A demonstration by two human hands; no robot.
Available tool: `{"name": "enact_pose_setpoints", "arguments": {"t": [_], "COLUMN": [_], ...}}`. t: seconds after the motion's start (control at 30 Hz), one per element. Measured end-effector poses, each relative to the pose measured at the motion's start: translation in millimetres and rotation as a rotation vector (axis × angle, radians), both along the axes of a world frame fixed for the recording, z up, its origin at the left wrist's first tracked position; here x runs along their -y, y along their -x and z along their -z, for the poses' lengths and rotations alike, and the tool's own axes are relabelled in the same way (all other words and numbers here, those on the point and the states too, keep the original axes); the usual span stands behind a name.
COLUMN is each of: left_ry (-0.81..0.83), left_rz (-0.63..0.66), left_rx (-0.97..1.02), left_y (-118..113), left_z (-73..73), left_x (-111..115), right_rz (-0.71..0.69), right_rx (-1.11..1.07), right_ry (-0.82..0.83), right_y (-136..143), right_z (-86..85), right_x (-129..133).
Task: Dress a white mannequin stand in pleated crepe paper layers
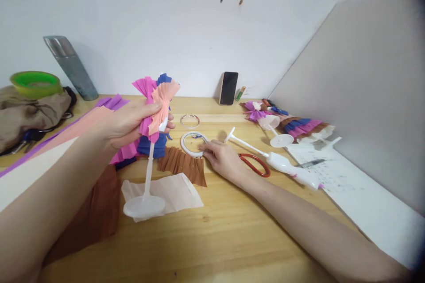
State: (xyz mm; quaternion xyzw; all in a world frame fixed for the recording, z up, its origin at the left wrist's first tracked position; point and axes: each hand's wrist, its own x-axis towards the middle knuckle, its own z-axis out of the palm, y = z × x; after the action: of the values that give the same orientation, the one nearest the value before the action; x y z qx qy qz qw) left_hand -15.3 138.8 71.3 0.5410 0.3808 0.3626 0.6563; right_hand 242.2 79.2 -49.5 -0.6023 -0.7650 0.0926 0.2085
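Observation:
My left hand (pixel 142 119) is closed around a small white mannequin (pixel 149 172) on a round base, its upper part wrapped in pink, peach and blue crepe paper (pixel 164 101). The stand hangs tilted above a white paper piece (pixel 179 192). Low on the table, my right hand (pixel 221 157) pinches the right edge of a white roll of tape (pixel 183 141). Beside that hand are a red loop handle (pixel 257 170) and a bare white mannequin (pixel 282 166) lying on its side. Gathered brown crepe paper (pixel 182 163) lies between my hands.
A thinner ring of tape (pixel 190 126) lies behind. A phone (pixel 229 88) leans on the wall. Dressed mannequins (pixel 262 117) and a marked white sheet (pixel 332 181) are right. Crepe strips (pixel 89 124), a bottle (pixel 71 66) and a green tape roll (pixel 36 90) on a bag stand left.

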Motion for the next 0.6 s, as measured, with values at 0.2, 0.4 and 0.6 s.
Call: {"name": "enact_pose_setpoints", "arguments": {"t": [0.2, 0.4, 0.6], "left_ry": [-0.01, 0.022, 0.013], "left_rz": [-0.047, -0.006, 0.107], "left_rx": [0.047, 0.055, 0.004], "left_y": [3.5, -0.7, -9.0], "left_z": [-6.7, -0.6, 16.8], "left_x": [1.3, 0.3, -2.3], "right_rz": [-0.032, -0.164, -0.088], "right_rx": [-0.01, 0.079, 0.263], "right_ry": [0.0, -0.014, -0.04], "right_y": [1.2, -0.4, 6.4], "right_z": [-2.7, -7.0, -8.6], "right_x": [0.7, 0.8, 3.7]}}
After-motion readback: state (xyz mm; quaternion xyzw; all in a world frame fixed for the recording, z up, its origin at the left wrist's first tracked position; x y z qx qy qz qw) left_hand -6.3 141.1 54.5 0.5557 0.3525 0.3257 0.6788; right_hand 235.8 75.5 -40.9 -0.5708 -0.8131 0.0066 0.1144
